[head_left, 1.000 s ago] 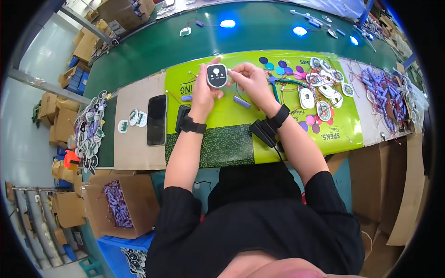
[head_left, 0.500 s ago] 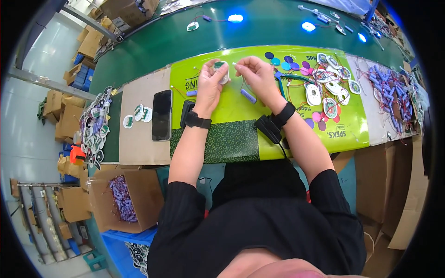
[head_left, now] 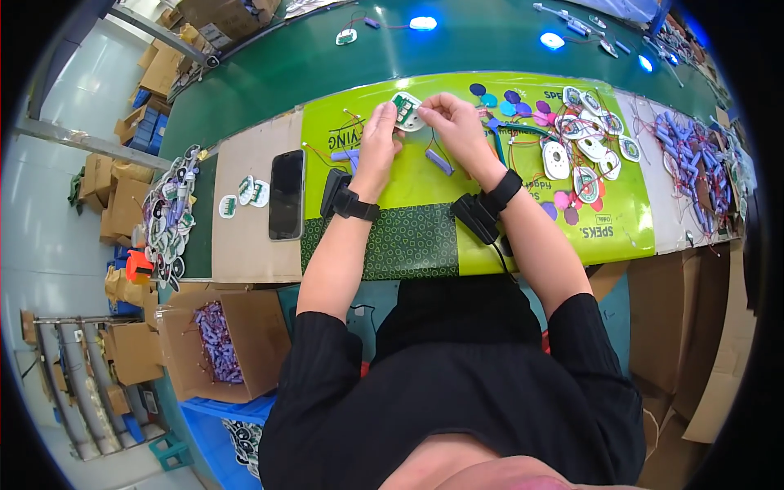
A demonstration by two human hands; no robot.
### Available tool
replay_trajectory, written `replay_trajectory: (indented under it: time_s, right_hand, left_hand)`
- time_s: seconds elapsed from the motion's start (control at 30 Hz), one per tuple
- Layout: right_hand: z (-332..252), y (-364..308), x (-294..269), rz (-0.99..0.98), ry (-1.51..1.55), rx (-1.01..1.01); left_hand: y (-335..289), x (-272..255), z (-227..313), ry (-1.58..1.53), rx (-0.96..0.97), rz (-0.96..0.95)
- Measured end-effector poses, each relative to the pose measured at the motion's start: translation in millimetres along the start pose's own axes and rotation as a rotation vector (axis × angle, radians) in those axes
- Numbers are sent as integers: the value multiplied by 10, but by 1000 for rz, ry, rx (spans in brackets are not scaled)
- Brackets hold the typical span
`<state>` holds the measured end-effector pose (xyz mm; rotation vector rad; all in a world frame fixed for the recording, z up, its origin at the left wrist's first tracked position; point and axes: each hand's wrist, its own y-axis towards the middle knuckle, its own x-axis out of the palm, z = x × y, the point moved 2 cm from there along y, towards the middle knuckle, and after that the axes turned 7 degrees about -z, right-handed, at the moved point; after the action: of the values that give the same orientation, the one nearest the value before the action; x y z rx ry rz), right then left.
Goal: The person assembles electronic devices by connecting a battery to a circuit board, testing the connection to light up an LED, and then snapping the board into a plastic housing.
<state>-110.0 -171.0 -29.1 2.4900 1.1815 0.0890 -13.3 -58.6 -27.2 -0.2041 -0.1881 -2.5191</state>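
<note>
Above the yellow-green mat, my left hand (head_left: 379,145) grips a white rounded plate with a green circuit board (head_left: 407,112), its board side facing up. The fingers of my right hand (head_left: 459,126) are pinched at the right edge of that plate, on what looks like a thin wire's end. Below them lies a purple cylindrical battery (head_left: 439,162), its wires rising toward my right fingertips. Partly behind my left wrist, another purple battery (head_left: 345,155) rests on the mat (head_left: 416,192).
Left of the mat are a black phone (head_left: 287,196) and a few board plates (head_left: 255,192), beyond them a heap of plates (head_left: 170,212). White plates with red wires (head_left: 588,145) lie to the right, then piled batteries (head_left: 694,167). Lit blue lamps (head_left: 423,24) glow at the back.
The board plate has tilted so its green side shows, and moved slightly right. My right hand's pinched fingers have come from beside the plate to its edge.
</note>
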Motion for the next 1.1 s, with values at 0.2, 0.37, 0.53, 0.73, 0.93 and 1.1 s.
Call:
replay_trajectory:
  time_s: [0.2, 0.37, 0.53, 0.73, 0.93, 1.1]
  right_hand:
    - [-67, -28, 9, -6, -71, -8]
    - [-80, -71, 37, -18, -308, -71]
    - [-184, -83, 19, -17, -373, -45]
    - [-194, -78, -8, -19, -376, -46]
    - [-221, -82, -18, -43, -399, -41]
    - [-197, -90, -23, -24, -443, -66]
  left_hand:
    - [14, 18, -1, -38, 22, -61]
    - [11, 69, 11, -72, 60, -97]
    - [18, 70, -11, -30, 94, -161]
    - [35, 93, -17, 60, 142, -175]
    - [28, 100, -20, 120, 151, -187]
    - [45, -9, -41, 538, 165, -146]
